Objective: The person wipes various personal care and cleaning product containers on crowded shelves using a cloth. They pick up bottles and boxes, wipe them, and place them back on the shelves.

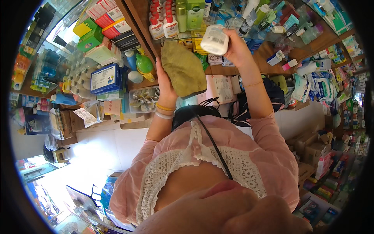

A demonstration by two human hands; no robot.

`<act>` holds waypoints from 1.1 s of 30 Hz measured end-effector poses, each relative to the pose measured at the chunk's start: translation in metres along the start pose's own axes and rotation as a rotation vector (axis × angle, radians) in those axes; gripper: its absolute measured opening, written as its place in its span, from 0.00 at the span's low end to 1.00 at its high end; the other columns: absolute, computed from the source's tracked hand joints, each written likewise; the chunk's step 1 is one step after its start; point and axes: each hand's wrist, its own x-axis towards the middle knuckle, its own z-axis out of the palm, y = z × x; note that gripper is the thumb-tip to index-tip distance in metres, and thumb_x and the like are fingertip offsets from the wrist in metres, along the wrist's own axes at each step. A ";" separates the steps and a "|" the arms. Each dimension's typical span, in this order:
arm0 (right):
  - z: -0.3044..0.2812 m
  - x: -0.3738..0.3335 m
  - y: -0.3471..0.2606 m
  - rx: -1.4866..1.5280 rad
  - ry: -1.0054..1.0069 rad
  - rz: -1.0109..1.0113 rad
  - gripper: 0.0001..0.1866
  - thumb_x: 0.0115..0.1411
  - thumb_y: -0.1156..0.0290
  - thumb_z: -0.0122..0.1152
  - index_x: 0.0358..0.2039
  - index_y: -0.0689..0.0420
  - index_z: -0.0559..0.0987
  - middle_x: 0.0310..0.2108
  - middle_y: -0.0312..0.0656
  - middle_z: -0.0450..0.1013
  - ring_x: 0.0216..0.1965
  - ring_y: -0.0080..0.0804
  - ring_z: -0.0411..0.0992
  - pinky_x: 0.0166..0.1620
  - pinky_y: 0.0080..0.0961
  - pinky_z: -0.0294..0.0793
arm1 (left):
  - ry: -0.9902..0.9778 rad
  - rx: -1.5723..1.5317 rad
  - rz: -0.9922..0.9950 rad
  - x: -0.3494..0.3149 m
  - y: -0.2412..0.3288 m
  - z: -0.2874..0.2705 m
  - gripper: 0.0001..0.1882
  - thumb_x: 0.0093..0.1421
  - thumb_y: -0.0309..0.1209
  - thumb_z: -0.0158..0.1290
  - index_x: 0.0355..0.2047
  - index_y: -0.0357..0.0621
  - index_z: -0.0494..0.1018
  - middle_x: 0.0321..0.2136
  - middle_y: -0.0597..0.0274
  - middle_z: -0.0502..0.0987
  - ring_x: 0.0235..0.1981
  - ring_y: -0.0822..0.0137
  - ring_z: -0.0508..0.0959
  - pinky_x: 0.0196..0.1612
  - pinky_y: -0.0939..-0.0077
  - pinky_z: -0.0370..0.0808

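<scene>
- Right hand (236,50) clamped on the right side of a white bottle (215,39), raised at the far side of the scene, before the crowded goods of a glass shelf (233,34).
- Left hand (166,86) at the left edge of an olive-green cloth (183,69), touching it; most of the fingers are hidden by the cloth, and from where I stand I cannot tell how tightly they close.
- Cloth and bottle are apart, the cloth on the left and nearer, the bottle on the right and farther off.
- Yellow (165,107) and white bracelets (164,114) circle the left wrist; a pink blouse (272,142) with white lace (243,167) fills the near side.
- Beyond the cloth, on the far side, stand white bottles with red caps (163,26), close beside a green box (195,15).
- To the left of the left hand, a green bottle (144,64) stands near a blue box (105,82); nearer, a clear tray (134,106) holds small packets (146,98).
- Between the two forearms lies a pale pink box (220,87), with a dark bag (249,102) to its right.
- Farther right, soft white-and-green packs (300,88) lie piled together.
</scene>
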 end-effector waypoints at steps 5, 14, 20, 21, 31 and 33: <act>0.025 -0.026 0.054 -0.562 0.091 -0.371 0.13 0.54 0.69 0.61 0.36 0.64 0.74 0.27 0.38 0.74 0.26 0.18 0.70 0.29 0.16 0.69 | 0.020 0.253 0.211 0.008 -0.022 0.021 0.33 0.64 0.56 0.32 0.59 0.45 0.56 0.55 0.57 0.65 0.55 0.59 0.67 0.56 0.63 0.65; 0.027 -0.058 0.073 -0.649 0.000 -0.401 0.15 0.54 0.71 0.62 0.40 0.64 0.75 0.31 0.36 0.75 0.28 0.15 0.71 0.31 0.16 0.72 | 0.207 0.778 0.598 0.015 -0.045 0.002 0.23 0.62 0.37 0.50 0.52 0.35 0.62 0.44 0.59 0.71 0.44 0.72 0.70 0.49 0.78 0.67; 0.013 -0.065 0.075 -0.880 -0.066 -0.524 0.19 0.47 0.63 0.67 0.35 0.62 0.76 0.23 0.47 0.75 0.24 0.35 0.76 0.28 0.26 0.72 | 0.304 0.712 0.439 0.022 -0.035 -0.047 0.23 0.63 0.41 0.47 0.50 0.35 0.65 0.42 0.62 0.73 0.41 0.73 0.71 0.45 0.79 0.68; 0.009 -0.068 0.072 -0.891 -0.085 -0.444 0.18 0.47 0.63 0.66 0.34 0.62 0.76 0.23 0.47 0.75 0.24 0.36 0.76 0.28 0.27 0.72 | 0.303 0.690 0.434 0.020 -0.030 -0.048 0.24 0.64 0.44 0.46 0.50 0.35 0.65 0.42 0.63 0.73 0.41 0.73 0.70 0.45 0.79 0.68; 0.000 -0.066 0.080 -1.380 -0.250 -0.462 0.22 0.46 0.55 0.64 0.32 0.62 0.78 0.23 0.54 0.74 0.27 0.50 0.75 0.29 0.34 0.72 | -0.077 1.678 0.618 -0.004 -0.045 0.026 0.30 0.55 0.41 0.55 0.55 0.46 0.61 0.46 0.45 0.67 0.46 0.47 0.70 0.51 0.63 0.67; 0.004 -0.072 0.083 -1.354 -0.297 -0.436 0.19 0.45 0.60 0.64 0.32 0.63 0.77 0.25 0.55 0.74 0.28 0.49 0.75 0.31 0.33 0.72 | -0.066 1.665 0.596 -0.011 -0.040 0.026 0.28 0.54 0.39 0.57 0.53 0.44 0.64 0.44 0.47 0.68 0.45 0.47 0.70 0.48 0.63 0.68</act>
